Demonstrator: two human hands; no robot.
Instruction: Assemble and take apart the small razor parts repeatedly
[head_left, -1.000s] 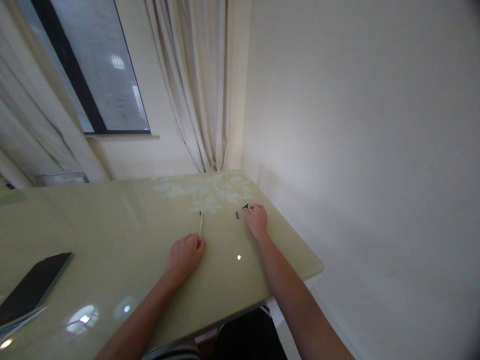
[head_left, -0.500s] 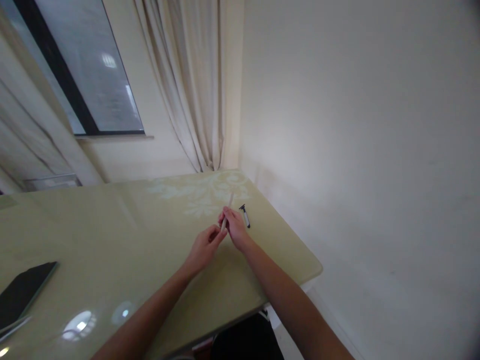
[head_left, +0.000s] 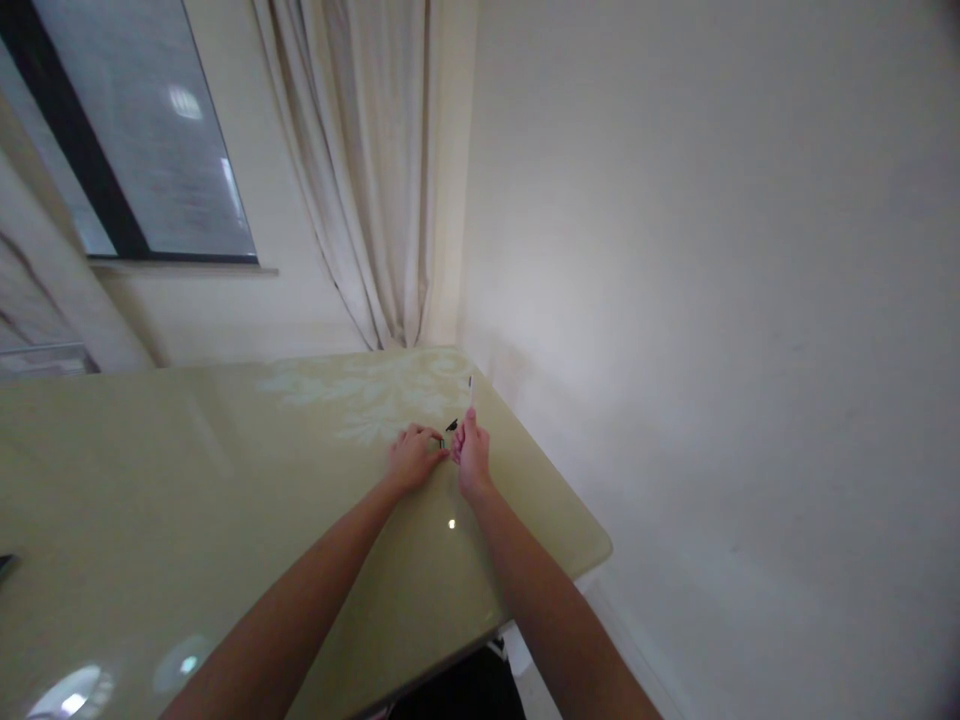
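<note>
Toothbrush [head_left: 471, 391] slim, white, dark-tipped; gripped in fingers of right hand [head_left: 472, 453] over glossy, leaf-patterned counter [head_left: 225, 480]; fingers of left hand [head_left: 412, 457] narrowed on small dark block [head_left: 442, 444]; black razor [head_left: 451, 426] beside right hand.

A big pale wall [head_left: 690, 300] fills the right side. On the left is a window [head_left: 157, 130] with a dark frame [head_left: 81, 140], and a cream curtain [head_left: 379, 170] hangs beside it. Bright light spots [head_left: 73, 703] shine on the smooth, yellow-green table [head_left: 187, 480].
</note>
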